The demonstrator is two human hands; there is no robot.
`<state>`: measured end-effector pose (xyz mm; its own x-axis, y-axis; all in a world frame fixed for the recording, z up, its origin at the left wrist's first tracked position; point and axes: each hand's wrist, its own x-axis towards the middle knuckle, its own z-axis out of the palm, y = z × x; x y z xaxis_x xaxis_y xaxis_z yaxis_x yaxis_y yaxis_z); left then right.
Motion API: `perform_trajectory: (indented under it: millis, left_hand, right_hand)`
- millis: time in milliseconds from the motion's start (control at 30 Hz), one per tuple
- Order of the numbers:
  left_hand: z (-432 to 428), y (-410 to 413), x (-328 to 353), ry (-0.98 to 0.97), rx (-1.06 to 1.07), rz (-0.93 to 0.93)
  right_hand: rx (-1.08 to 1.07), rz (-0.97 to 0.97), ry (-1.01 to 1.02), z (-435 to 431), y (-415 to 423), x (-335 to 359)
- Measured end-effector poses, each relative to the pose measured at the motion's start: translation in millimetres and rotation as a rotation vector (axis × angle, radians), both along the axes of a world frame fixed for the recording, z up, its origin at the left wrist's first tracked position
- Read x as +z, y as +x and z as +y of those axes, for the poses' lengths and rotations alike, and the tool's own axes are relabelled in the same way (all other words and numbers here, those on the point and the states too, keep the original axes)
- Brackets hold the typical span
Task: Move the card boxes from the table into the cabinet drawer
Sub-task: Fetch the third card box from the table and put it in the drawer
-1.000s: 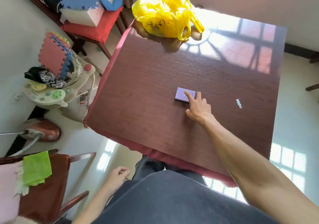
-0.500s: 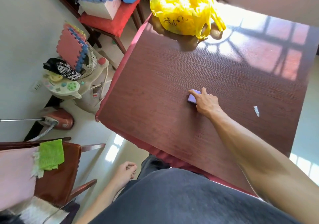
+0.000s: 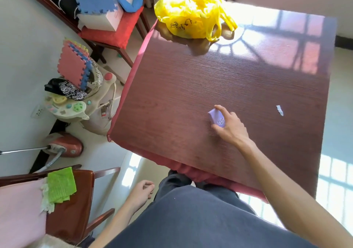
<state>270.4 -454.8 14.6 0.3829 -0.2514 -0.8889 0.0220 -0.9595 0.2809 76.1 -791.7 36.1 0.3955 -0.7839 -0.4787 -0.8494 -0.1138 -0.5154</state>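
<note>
One card box in right hand, mid-table

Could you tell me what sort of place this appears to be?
Most likely a room in a family home: a wooden table, a baby walker stuffed with foam mats, and a cushioned chair piled with household things.

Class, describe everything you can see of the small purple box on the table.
The purple box is small, flat and rectangular, pale lilac, apparently card, with a faint white pattern on its upper face. It looks closed. It is tilted, one edge raised off the dark wooden table, and sits near the table's middle. The right hand grips it, a finger over its far edge and the thumb at its near edge, hiding part of it. Nothing else touches it.
</note>
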Motion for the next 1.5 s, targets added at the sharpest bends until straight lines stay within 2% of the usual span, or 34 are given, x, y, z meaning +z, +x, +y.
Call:
perform_trajectory:
  millis: [167,267,467,733,1067,1267,1500]
  left_hand:
    - [0.2,31.7,-9.4,-0.022,-0.132,0.028]
    - [-3.3,50.5,-20.8,-0.021,-0.246,0.053]
    - [-14.5,76.9,-36.3,-0.013,-0.520,0.047]
    - [-41.7,74.1,-45.1,0.001,-0.840,0.030]
    - [-60.4,12.1,-39.6,-0.017,-1.166,0.115]
    - [-74.4,-55.6,-36.8,-0.008,-1.428,0.130]
    - [-62.5,-171.7,-19.4,0.016,-1.670,0.135]
  right_hand:
    - [-0.471,-0.338,0.221,79.1,-55.2,6.7]
    - [-0.765,-0.458,0.328,132.2,-79.1,8.0]
    - [-1.181,-0.573,0.303,235.4,-101.8,19.8]
    - [-1.547,-0.564,0.287,350.3,-115.9,23.8]
    - [-1.866,-0.602,0.207,450.7,-128.8,30.0]
    - [-2.097,-0.673,0.126,519.6,-133.9,24.1]
    - [-2.355,-0.768,0.033,607.0,-141.4,13.3]
